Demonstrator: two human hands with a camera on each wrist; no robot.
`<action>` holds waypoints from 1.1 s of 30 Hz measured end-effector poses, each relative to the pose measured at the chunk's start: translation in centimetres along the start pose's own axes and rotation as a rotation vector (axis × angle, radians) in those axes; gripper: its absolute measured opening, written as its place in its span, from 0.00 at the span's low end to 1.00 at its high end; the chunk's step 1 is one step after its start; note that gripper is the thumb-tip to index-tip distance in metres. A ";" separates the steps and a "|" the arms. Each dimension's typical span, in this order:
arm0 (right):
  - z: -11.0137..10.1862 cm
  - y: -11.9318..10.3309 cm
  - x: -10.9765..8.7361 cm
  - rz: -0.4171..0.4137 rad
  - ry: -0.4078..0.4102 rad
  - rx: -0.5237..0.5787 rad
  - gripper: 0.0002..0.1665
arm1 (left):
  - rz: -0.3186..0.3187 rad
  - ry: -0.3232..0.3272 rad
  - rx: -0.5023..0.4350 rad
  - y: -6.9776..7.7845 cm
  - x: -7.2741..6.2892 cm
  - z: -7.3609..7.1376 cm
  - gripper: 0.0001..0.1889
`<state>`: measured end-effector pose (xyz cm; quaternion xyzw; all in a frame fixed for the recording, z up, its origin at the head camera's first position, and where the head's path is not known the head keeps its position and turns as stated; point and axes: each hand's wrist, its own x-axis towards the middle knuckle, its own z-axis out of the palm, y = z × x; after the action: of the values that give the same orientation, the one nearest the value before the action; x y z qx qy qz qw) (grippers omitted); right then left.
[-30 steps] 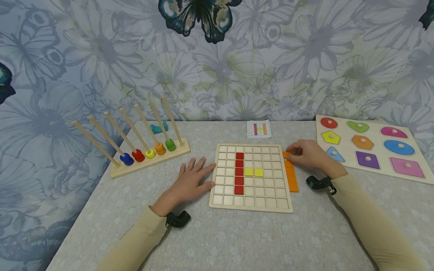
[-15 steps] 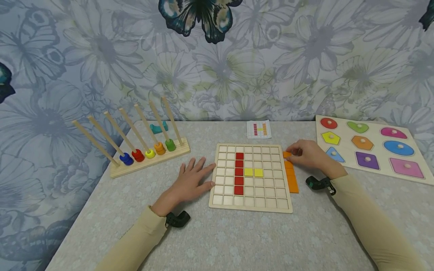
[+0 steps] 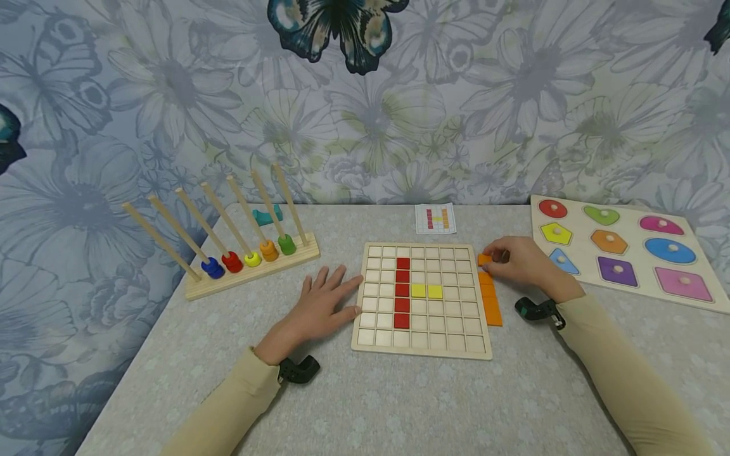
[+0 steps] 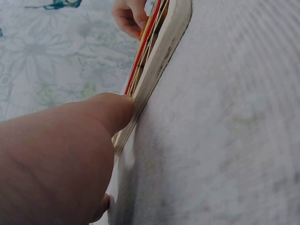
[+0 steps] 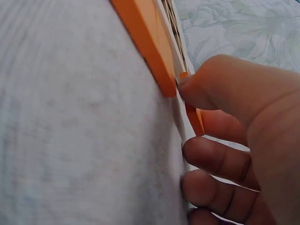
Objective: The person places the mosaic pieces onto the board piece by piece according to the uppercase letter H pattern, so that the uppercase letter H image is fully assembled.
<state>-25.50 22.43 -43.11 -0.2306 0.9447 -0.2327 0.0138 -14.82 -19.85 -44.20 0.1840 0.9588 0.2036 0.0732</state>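
Note:
A wooden grid board lies on the table. A column of several red tiles sits in its cells, with two yellow tiles to the right of the middle red one. My left hand rests flat with spread fingers, its index finger and thumb touching the board's left edge. At the board's upper right edge, my right hand pinches an orange tile between thumb and index finger. More orange tiles lie in a row along that edge, just nearer to me than the pinched one.
A peg stand with coloured rings is at the left, a teal object behind it. Behind the board lies a pattern card with red, yellow and orange squares. A knobbed shape puzzle lies right of my right hand.

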 end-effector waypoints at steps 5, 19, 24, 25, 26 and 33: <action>0.0 0.0 0.0 0.003 0.003 0.006 0.15 | 0.000 0.000 -0.001 0.0 0.0 0.0 0.33; -0.3 -0.4 0.0 0.001 0.009 -0.004 0.16 | -0.005 -0.005 -0.009 -0.1 0.0 0.0 0.33; -0.4 -1.1 0.2 -0.003 0.000 -0.004 0.17 | -0.005 -0.002 -0.003 -0.1 0.1 0.0 0.33; -0.4 -1.2 0.3 -0.006 -0.002 -0.005 0.17 | -0.004 -0.001 -0.001 -0.1 0.0 0.0 0.33; -0.4 -1.4 0.4 -0.010 -0.004 -0.008 0.18 | -0.005 0.000 0.001 -0.1 0.0 0.0 0.33; -0.1 -2.5 1.2 -0.036 -0.015 0.005 0.20 | -0.010 -0.006 0.003 -0.1 0.1 0.0 0.33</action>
<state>-25.49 19.98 -41.84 -0.2493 0.9397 -0.2333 0.0173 -14.91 -19.89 -44.22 0.1798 0.9598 0.2014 0.0767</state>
